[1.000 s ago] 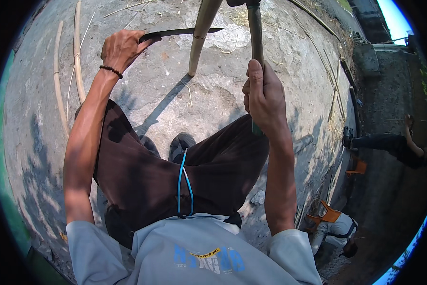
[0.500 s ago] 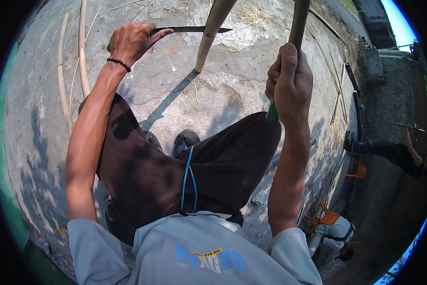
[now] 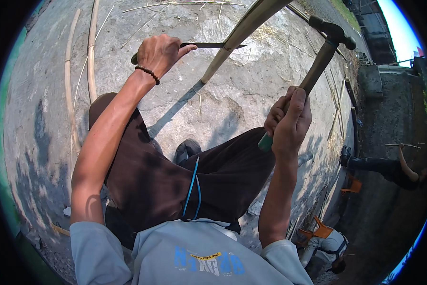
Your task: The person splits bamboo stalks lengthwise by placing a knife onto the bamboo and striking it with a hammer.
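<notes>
Knife (image 3: pixel 201 45) set across a pole (image 3: pixel 244 27), hammer (image 3: pixel 321 60) held up beside it

The left hand (image 3: pixel 157 53) is closed around the knife's handle, the blade crossing the pole and its tip showing past the far side; how deep it sits, I cannot tell. The pole's foot stands on the rough ground (image 3: pixel 175 107) ahead of the person's shoes, and its top runs out of view. The right hand (image 3: pixel 292 116) grasps the hammer by its handle, the head raised to the right of the pole and apart from it. Two more poles (image 3: pixel 93 52) lie at the left.
</notes>
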